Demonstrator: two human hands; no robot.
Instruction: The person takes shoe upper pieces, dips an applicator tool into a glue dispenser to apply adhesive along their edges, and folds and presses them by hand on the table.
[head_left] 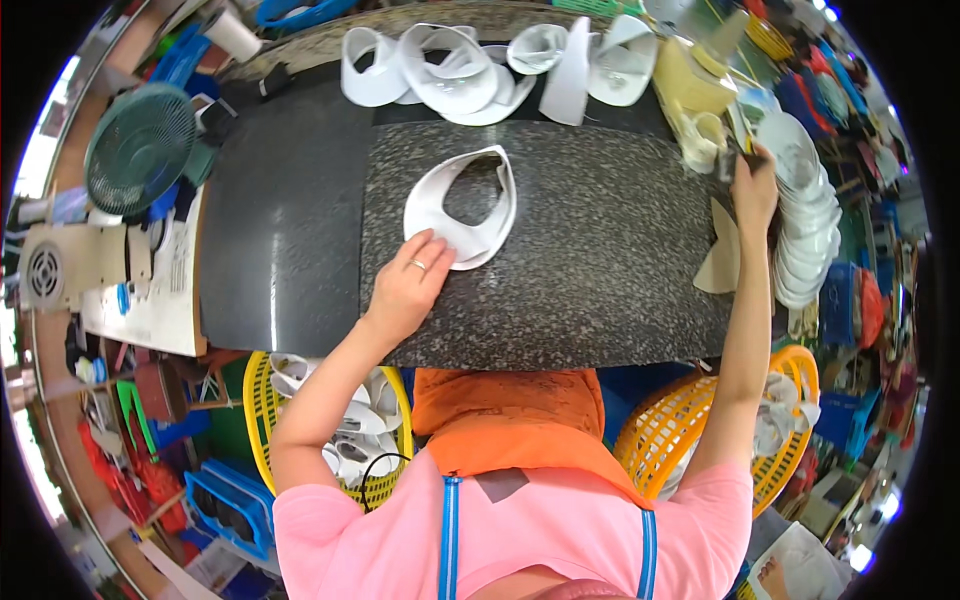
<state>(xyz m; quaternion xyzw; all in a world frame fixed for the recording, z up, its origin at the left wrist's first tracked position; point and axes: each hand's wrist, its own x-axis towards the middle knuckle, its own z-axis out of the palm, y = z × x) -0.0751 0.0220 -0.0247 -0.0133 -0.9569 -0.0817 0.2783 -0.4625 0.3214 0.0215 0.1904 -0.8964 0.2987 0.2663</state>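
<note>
A white shoe upper, a curved piece with a large opening, lies on the dark speckled worktop. My left hand holds its near edge, fingers pressed on top. Far out to the right, my right hand is closed around a small dark object whose kind I cannot make out. Close to that hand stand a cream-coloured pot and a yellowish block-like container. A long stack of white curved pieces runs beside my right wrist. A flat tan template-like piece lies left of my right forearm.
More white uppers line the worktop's far edge. Yellow baskets with white pieces stand below the near edge, one left and one right. A green fan and a beige machine are at the left.
</note>
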